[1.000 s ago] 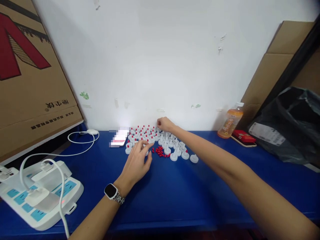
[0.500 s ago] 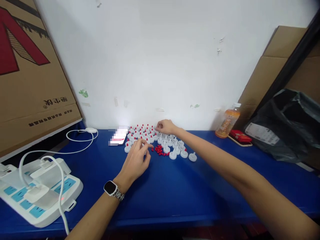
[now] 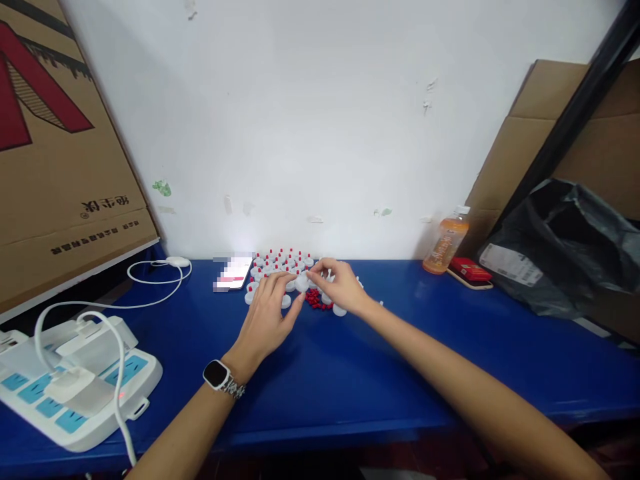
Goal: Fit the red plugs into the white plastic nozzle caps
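White disc [image 3: 301, 283] sits pinched between both hands at mid-table — left hand [image 3: 267, 319] and right hand [image 3: 340, 285] meet on it, just beside the red pegs [image 3: 315, 300]. Capped discs [image 3: 280, 261] stand farther back. Seating a peg likely calls for a fine, steady press.

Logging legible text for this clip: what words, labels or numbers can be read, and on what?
Cardboard box: printed characters, upside down, not readable.
Orange bottle: label too small to read.
Black bag: white sticker, print too blurred.
Phone: screen pixelated.
Watch: face dark.
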`<action>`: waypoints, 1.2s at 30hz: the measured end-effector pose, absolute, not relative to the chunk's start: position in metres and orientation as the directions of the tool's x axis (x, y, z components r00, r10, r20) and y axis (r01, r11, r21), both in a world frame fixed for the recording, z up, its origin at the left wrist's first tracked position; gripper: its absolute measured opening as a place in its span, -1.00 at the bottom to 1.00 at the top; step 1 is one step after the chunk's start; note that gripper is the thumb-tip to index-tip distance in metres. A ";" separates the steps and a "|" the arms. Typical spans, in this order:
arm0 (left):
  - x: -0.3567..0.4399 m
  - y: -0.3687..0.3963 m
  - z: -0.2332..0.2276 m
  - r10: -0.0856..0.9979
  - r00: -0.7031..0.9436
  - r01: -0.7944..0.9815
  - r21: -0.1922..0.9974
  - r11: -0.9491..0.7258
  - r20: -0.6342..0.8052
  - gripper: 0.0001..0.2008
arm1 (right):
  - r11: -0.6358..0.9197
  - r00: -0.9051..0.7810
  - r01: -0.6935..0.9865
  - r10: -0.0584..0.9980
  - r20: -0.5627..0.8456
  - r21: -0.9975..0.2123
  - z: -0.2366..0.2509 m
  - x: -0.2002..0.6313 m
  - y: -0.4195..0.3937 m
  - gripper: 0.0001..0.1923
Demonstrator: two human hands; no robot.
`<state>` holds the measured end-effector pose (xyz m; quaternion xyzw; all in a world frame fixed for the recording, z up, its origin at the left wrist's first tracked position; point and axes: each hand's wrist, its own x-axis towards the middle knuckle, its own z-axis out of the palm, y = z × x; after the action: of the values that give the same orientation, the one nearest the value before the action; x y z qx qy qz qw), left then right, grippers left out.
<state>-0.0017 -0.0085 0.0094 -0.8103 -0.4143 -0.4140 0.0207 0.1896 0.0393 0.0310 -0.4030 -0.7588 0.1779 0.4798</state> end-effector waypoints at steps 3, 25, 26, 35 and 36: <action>-0.001 -0.009 0.007 0.680 0.386 0.666 0.321 -0.673 0.624 -0.76 | 0.609 -0.254 0.332 0.793 0.553 -0.721 0.022 0.180 0.015 -0.79; -0.014 -0.004 0.005 0.770 0.371 0.701 0.388 -0.599 0.519 -0.75 | 0.609 -0.470 0.777 0.730 0.497 -0.160 0.013 0.169 0.027 -0.89; -0.014 -0.005 0.005 0.772 0.372 0.697 0.394 -0.599 0.516 -0.74 | 0.606 -0.399 0.732 0.752 0.524 -0.313 0.016 0.171 0.026 -0.89; -0.006 -0.010 -0.001 0.743 0.427 0.612 0.440 -0.657 0.516 -0.49 | 0.413 -0.284 -0.032 0.869 0.405 -0.910 0.010 0.174 0.015 -0.69; -0.005 -0.011 -0.002 0.736 0.439 0.609 0.432 -0.665 0.515 -0.48 | 0.404 -0.294 -0.051 0.868 0.401 -0.913 0.008 0.173 0.014 -0.68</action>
<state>-0.0049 -0.0112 -0.0017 -0.8434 -0.3987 -0.3484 -0.0917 0.1731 0.0143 0.0081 -0.3067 -0.6657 0.4515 0.5088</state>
